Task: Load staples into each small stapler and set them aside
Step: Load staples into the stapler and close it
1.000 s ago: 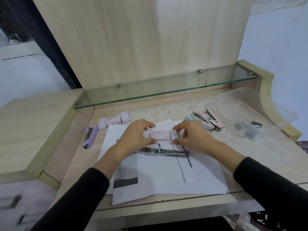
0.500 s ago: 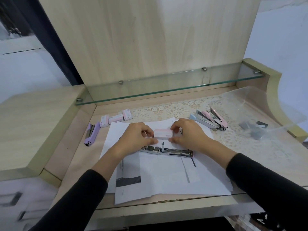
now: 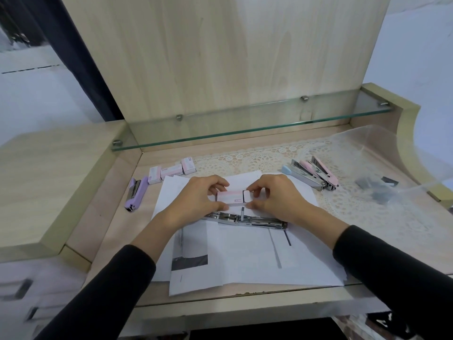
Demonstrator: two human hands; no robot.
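Both hands meet at the small staple box (image 3: 229, 199), palms down. The left hand (image 3: 196, 201) grips the box's left end, fingers curled over its far edge and thumb along the near edge. The right hand (image 3: 277, 197) pinches the box's right end, fingertips bent in at the end flap and thumb on the near edge. Wrists and lower forearms are bare. The black sleeves (image 3: 110, 290) start further back. Both arms angle in toward the box from either side.

Pale wood desk (image 3: 115, 217); beyond the left grip (image 3: 196, 201) a glass shelf (image 3: 245, 128) and wood back panel (image 3: 220, 57); dark curtain (image 3: 81, 57) far left of it, white walls (image 3: 411, 45).
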